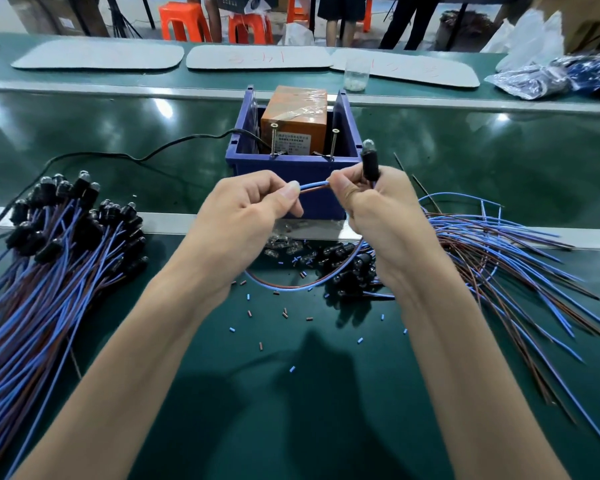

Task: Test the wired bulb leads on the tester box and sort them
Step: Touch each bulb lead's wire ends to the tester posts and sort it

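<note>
The left hand (253,216) pinches the free ends of a blue and brown wire pair (314,186) between thumb and forefinger. The right hand (378,216) is closed around the same bulb lead: its thumb and finger grip the pair just beside the left fingers, and the black socket (370,166) with a small clear bulb stands upright above the fist. The rest of the wire hangs in a loop under both hands. Just behind the hands is the tester box (257,168), a blue bin with an orange block (295,112) and two upright screws (273,140) inside. On the green worktop (291,410) a big left pile of leads (49,265) lies, a right pile of leads (492,258) too, and short insulation bits (284,313) are scattered between the forearms
</note>
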A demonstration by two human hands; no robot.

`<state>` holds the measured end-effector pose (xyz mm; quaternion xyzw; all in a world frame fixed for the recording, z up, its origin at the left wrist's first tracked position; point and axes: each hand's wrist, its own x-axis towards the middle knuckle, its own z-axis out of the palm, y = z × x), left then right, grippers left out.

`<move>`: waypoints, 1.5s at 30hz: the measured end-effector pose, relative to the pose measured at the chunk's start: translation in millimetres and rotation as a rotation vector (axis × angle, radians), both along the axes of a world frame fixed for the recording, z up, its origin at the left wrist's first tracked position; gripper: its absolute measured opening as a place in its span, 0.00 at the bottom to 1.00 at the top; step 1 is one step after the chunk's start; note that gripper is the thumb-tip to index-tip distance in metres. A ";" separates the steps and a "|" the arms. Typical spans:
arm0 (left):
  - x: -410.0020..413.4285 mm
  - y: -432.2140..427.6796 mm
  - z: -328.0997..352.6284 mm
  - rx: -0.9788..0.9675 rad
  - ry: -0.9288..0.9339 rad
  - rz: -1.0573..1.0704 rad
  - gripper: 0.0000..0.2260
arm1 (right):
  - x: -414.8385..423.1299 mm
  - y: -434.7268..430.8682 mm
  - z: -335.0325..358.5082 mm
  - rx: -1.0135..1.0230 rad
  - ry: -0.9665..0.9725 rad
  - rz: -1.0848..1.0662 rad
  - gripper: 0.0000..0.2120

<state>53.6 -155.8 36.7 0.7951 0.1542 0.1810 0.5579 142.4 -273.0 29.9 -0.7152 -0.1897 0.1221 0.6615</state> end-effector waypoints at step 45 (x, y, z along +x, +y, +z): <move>-0.6 -3.8 14.0 -0.043 -0.009 0.054 0.14 | 7.2 -11.1 19.2 0.185 0.208 0.142 0.08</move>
